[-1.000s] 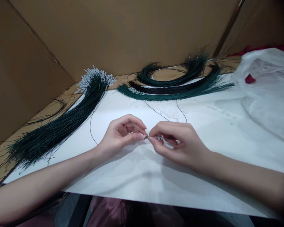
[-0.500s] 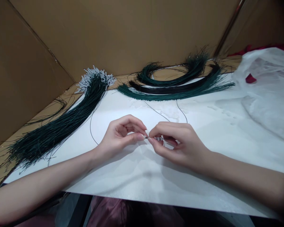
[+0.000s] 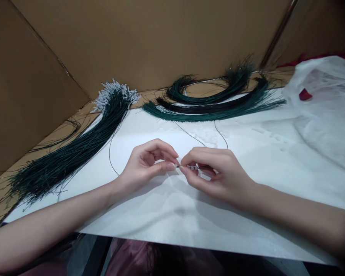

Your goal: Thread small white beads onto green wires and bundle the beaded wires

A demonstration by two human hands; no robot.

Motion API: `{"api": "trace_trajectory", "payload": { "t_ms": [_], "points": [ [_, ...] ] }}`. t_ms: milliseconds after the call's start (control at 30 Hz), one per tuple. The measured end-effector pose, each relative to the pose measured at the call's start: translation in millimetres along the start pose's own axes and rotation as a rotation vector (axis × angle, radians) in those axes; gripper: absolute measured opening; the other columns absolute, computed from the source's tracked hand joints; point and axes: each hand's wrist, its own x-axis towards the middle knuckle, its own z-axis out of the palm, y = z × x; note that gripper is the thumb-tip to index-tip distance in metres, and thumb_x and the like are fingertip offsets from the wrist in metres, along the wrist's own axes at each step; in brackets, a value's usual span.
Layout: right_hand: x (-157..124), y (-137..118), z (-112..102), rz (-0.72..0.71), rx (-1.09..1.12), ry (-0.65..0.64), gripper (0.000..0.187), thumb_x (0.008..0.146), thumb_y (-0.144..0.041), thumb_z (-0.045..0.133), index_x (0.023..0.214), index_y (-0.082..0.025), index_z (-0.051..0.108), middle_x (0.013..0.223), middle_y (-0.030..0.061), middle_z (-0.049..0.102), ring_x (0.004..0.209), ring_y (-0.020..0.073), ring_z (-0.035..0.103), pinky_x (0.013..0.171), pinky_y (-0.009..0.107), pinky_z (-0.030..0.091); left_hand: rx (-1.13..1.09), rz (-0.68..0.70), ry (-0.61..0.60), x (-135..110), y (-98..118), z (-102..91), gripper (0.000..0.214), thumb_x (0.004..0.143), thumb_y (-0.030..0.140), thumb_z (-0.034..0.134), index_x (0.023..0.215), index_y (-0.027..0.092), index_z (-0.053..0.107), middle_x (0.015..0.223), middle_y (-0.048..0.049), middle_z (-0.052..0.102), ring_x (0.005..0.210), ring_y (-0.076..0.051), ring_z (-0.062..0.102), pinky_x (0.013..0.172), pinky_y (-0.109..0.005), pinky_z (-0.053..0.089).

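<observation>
Both hands meet at the middle of a white foam sheet (image 3: 166, 214). My left hand (image 3: 145, 165) pinches the end of a thin dark green wire (image 3: 112, 163) between thumb and forefinger. My right hand (image 3: 215, 174) is closed in a pinch on a short row of small clear beads (image 3: 193, 167) strung on a wire. The fingertips of the two hands nearly touch. Thin wire strands (image 3: 189, 135) run from the hands toward the far bundles.
A long bundle of green wires with white beaded tips (image 3: 74, 151) lies at the left. Curved green and black wire bundles (image 3: 212, 105) lie at the back. A translucent white plastic bag (image 3: 327, 111) sits at the right. Cardboard walls (image 3: 149, 38) enclose the back and left.
</observation>
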Motion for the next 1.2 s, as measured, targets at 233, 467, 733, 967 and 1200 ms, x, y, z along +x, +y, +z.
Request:
{"api": "trace_trajectory", "payload": {
  "t_ms": [233, 467, 733, 967, 1200],
  "points": [
    [-0.4, -0.1, -1.1, -0.001, 0.004, -0.006, 0.011, 0.083, -0.004, 0.06, 0.077, -0.013, 0.064, 0.066, -0.0031, 0.054, 0.053, 0.005, 0.036, 0.052, 0.019, 0.032, -0.004, -0.011, -0.008, 1.0, -1.2, 0.4, 0.017, 0.079, 0.011, 0.077, 0.093, 0.018, 0.07, 0.083, -0.0009, 0.072, 0.077, -0.009, 0.069, 0.071, -0.016, 0.055],
    [-1.0, -1.1, -1.6, 0.003, -0.004, -0.012, 0.012, 0.084, -0.005, 0.059, 0.077, -0.015, 0.062, 0.066, -0.0028, 0.055, 0.053, 0.0061, 0.036, 0.052, 0.02, 0.032, -0.019, -0.019, -0.01, -0.1, -1.5, -1.6, 0.018, 0.079, 0.012, 0.077, 0.094, 0.017, 0.069, 0.083, -0.0025, 0.073, 0.078, -0.012, 0.07, 0.072, -0.019, 0.057],
    [0.3, 0.2, -1.5, 0.002, 0.001, -0.014, 0.012, 0.085, -0.006, 0.059, 0.078, -0.015, 0.062, 0.067, -0.0026, 0.055, 0.054, 0.0064, 0.038, 0.053, 0.021, 0.032, -0.031, -0.033, -0.009, 0.9, -2.3, -1.8, 0.018, 0.079, 0.014, 0.078, 0.094, 0.017, 0.069, 0.083, -0.0032, 0.073, 0.077, -0.013, 0.07, 0.071, -0.02, 0.058],
    [-0.5, 0.8, -1.6, 0.0, -0.006, -0.022, 0.012, 0.085, -0.007, 0.058, 0.078, -0.016, 0.062, 0.067, -0.0026, 0.055, 0.054, 0.0067, 0.038, 0.053, 0.021, 0.033, -0.011, -0.016, -0.017, 0.6, -2.3, -1.5, 0.018, 0.08, 0.014, 0.077, 0.095, 0.017, 0.068, 0.084, -0.0029, 0.072, 0.078, -0.012, 0.069, 0.072, -0.02, 0.057],
    [0.0, 1.1, -0.7, 0.085, -0.035, -0.003, 0.01, 0.083, -0.009, 0.06, 0.076, -0.016, 0.06, 0.063, -0.0046, 0.051, 0.051, 0.0058, 0.033, 0.051, 0.02, 0.03, 0.181, 0.073, 0.022, -2.0, 4.1, 4.5, 0.015, 0.084, 0.015, 0.072, 0.098, 0.018, 0.068, 0.093, -0.0035, 0.07, 0.084, -0.012, 0.067, 0.077, -0.02, 0.055]
  ]
}}
